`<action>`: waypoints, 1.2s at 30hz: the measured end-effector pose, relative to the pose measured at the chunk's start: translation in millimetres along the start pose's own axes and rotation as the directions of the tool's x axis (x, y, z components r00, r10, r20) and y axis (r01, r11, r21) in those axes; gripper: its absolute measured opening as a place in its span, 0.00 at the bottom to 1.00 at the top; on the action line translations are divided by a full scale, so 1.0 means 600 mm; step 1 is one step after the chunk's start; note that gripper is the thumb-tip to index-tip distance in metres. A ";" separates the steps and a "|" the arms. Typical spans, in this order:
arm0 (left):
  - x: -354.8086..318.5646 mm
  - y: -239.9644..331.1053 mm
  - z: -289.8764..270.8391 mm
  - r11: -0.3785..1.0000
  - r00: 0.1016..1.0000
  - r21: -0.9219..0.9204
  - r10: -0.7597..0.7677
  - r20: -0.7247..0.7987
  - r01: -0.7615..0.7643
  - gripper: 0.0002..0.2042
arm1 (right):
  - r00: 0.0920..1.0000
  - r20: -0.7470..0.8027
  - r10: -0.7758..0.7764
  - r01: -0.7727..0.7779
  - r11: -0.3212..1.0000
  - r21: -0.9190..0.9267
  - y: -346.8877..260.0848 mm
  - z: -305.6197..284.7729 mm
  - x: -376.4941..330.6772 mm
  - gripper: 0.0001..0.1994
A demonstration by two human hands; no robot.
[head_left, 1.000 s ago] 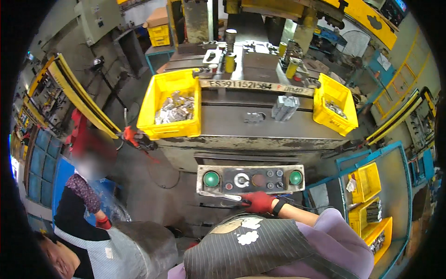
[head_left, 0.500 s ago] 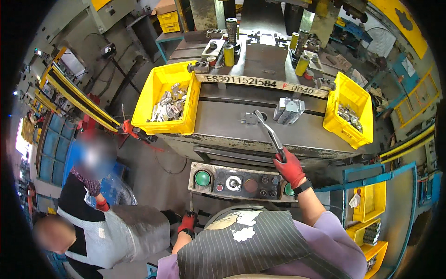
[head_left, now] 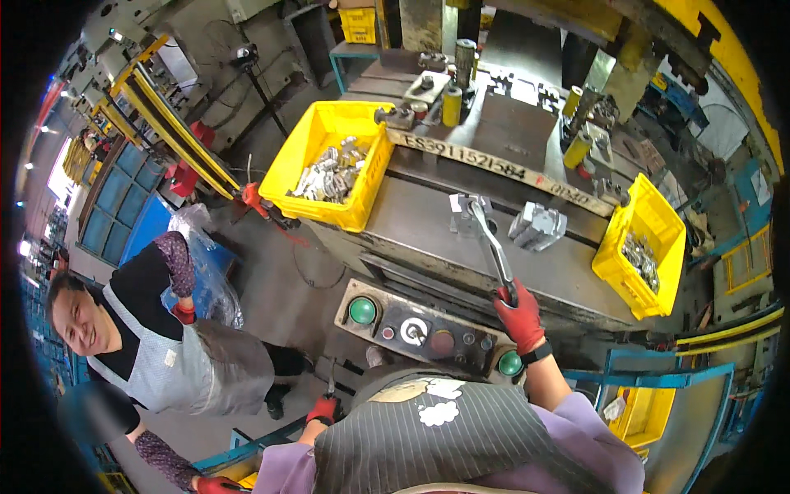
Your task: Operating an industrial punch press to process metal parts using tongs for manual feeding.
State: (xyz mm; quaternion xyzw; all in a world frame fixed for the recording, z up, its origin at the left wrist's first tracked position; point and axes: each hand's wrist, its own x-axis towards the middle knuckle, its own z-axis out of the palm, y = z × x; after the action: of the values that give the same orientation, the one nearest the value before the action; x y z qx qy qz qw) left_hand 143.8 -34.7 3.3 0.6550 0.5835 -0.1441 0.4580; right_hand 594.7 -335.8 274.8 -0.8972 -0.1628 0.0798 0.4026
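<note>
My right hand (head_left: 520,317), in a red glove, is closed round the handle of long metal pliers (head_left: 492,249). Their jaws reach over the press table to small flat metal parts (head_left: 462,216) on its surface; whether the jaws grip one I cannot tell. Just right of the jaws stands a block of stacked grey metal parts (head_left: 537,227). Low beside my apron, my left hand (head_left: 324,409), also red-gloved, is closed round a thin metal tool (head_left: 332,380) pointing upward, its kind unclear.
A yellow bin (head_left: 329,169) of metal pieces stands left on the press table (head_left: 411,218); another yellow bin (head_left: 643,247) stands right. In front is a control panel (head_left: 428,333) with green buttons. A co-worker (head_left: 156,354) stands at left; another person's gloved hand (head_left: 218,484) shows below.
The whole view has turned and shifted, so the table appears slanted. The pliers' jaws remain near the flat parts. More of the people at left now shows.
</note>
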 end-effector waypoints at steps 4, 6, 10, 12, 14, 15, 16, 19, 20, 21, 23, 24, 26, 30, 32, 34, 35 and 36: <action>0.040 -0.010 -0.019 0.973 0.999 0.230 -0.021 0.049 0.010 0.20 | 0.985 -0.148 -0.085 0.093 0.995 0.047 -0.041 -0.030 0.055 0.23; 0.072 -0.003 -0.032 0.960 0.999 0.279 0.011 0.035 -0.020 0.20 | 0.912 -0.360 -0.195 0.221 0.975 0.032 -0.076 -0.050 0.103 0.22; 0.153 0.035 -0.066 0.902 0.993 0.423 0.113 -0.040 -0.086 0.21 | 0.904 -0.393 -0.171 0.177 0.984 -0.022 -0.153 -0.122 0.220 0.20; 0.183 0.038 -0.088 0.847 0.981 0.528 0.151 -0.123 -0.065 0.22 | 0.936 -0.334 -0.109 0.136 0.989 0.059 -0.189 -0.132 0.287 0.20; 0.194 0.099 -0.100 0.996 0.993 -0.042 0.078 0.085 -0.074 0.20 | 0.953 -0.304 -0.015 0.005 0.999 -0.034 -0.178 -0.155 0.357 0.21; 0.194 0.134 -0.111 0.804 0.955 -0.587 0.086 0.282 0.101 0.18 | 0.941 -0.337 -0.010 -0.040 0.989 -0.139 -0.179 -0.158 0.382 0.21; 0.185 0.176 -0.112 0.810 0.947 -0.577 0.095 0.306 0.105 0.18 | 0.927 -0.374 -0.006 -0.093 0.965 -0.246 -0.175 -0.163 0.405 0.22; 0.173 0.245 -0.110 0.902 0.972 -0.430 0.077 0.222 0.027 0.15 | 0.928 -0.370 0.047 -0.168 0.938 -0.303 -0.160 -0.167 0.455 0.23; 0.193 0.235 -0.112 0.902 0.972 -0.431 0.072 0.222 0.032 0.15 | 0.929 -0.367 0.047 -0.184 0.920 -0.347 -0.166 -0.158 0.464 0.24; 0.216 0.233 -0.116 0.921 0.964 -0.387 0.135 0.228 -0.037 0.15 | 0.931 -0.352 0.094 -0.214 0.923 -0.321 -0.170 -0.159 0.472 0.24; 0.248 0.221 -0.108 0.930 0.933 -0.366 0.121 0.339 0.012 0.17 | 0.937 -0.332 0.110 -0.230 0.909 -0.347 -0.174 -0.163 0.480 0.25; 0.291 0.155 -0.128 0.977 0.931 -0.081 0.214 0.296 -0.198 0.17 | 0.951 -0.288 0.111 -0.206 0.922 -0.328 -0.198 -0.147 0.487 0.25; 0.321 0.181 -0.085 0.632 0.839 0.552 0.428 0.337 -0.544 0.18 | 0.960 -0.270 0.080 -0.164 0.937 -0.307 -0.164 -0.165 0.490 0.27; 0.278 0.143 -0.087 0.904 0.946 0.313 0.225 0.233 -0.292 0.19 | 0.956 -0.275 0.099 -0.189 0.928 -0.322 -0.154 -0.161 0.482 0.26; 0.251 0.146 -0.091 0.920 0.954 0.289 0.205 0.219 -0.264 0.19 | 0.961 -0.272 0.056 -0.145 0.937 -0.319 -0.142 -0.162 0.485 0.25; 0.238 0.152 -0.090 0.920 0.956 0.293 0.200 0.213 -0.258 0.19 | 0.966 -0.249 0.066 -0.141 0.946 -0.294 -0.111 -0.175 0.491 0.24; 0.229 0.146 -0.092 0.924 0.961 0.294 0.189 0.203 -0.244 0.19 | 0.957 -0.289 0.033 -0.134 0.933 -0.334 -0.108 -0.166 0.490 0.22; 0.224 0.143 -0.095 0.929 0.965 0.291 0.179 0.194 -0.230 0.19 | 0.944 -0.329 0.001 -0.131 0.918 -0.374 -0.104 -0.160 0.489 0.20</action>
State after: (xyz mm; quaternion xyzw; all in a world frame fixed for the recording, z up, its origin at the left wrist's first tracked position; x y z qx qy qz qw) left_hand 238.4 102.7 -26.3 0.7621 0.4421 -0.2388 0.4082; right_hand 880.9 -259.4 381.3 -0.9653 -0.0769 -0.0882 0.2336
